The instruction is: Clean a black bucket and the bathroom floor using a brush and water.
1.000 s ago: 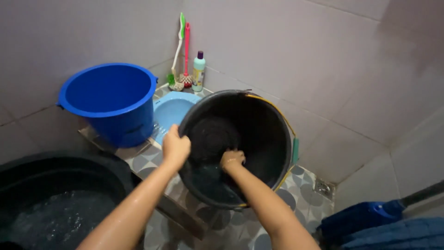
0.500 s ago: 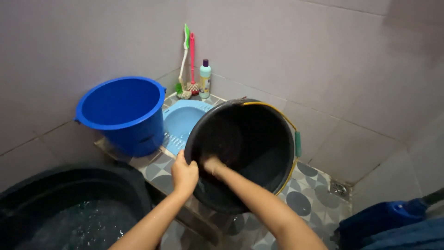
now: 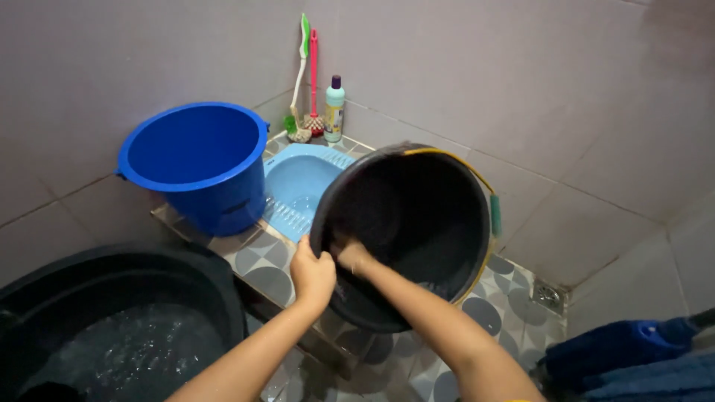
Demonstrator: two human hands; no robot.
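In a grey-tiled bathroom we scrub: our left hand [image 3: 313, 272] clamps the tilted black bucket's [image 3: 417, 223] rim above the patterned floor; our right hand [image 3: 351, 255], fingers together, rubs its inside wall. Next calls for rinsing.

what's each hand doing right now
Left hand: closed on the rim of the black bucket.
Right hand: inside the bucket; grip cannot be told.
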